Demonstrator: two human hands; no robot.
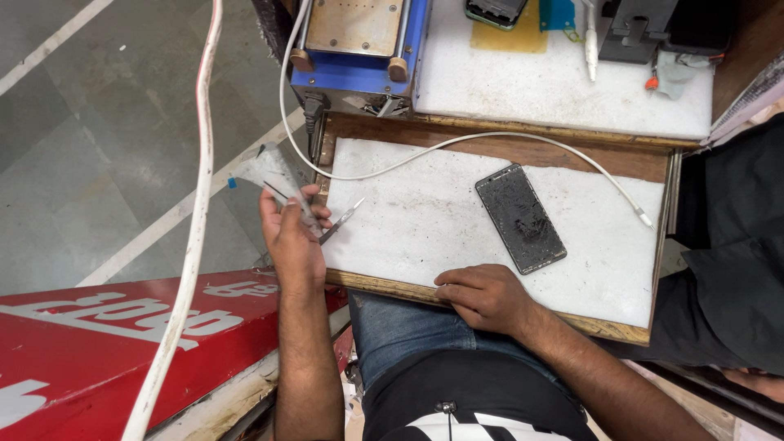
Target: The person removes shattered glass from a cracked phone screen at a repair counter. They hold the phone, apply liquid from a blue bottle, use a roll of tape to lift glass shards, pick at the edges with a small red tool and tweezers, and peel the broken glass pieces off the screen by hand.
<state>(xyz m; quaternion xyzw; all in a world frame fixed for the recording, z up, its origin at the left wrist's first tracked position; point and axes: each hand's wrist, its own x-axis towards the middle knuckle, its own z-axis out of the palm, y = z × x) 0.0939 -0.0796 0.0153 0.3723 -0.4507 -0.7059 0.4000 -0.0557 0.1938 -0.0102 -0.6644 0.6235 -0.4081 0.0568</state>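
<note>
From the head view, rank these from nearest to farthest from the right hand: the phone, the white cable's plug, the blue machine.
From the right hand:
1. Phone, just above it on the white board.
2. Plug, at the board's right edge.
3. Blue machine, top left, beyond the board.

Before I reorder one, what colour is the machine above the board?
Blue, with a tan metal top plate; the head view shows it.

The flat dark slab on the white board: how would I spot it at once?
Find the white work board with a wooden frame on the person's lap. Right of its middle lies a black rectangular phone panel, tilted, its surface scuffed and dusty. It is the only dark flat thing there; a white cable curves above it.
</note>
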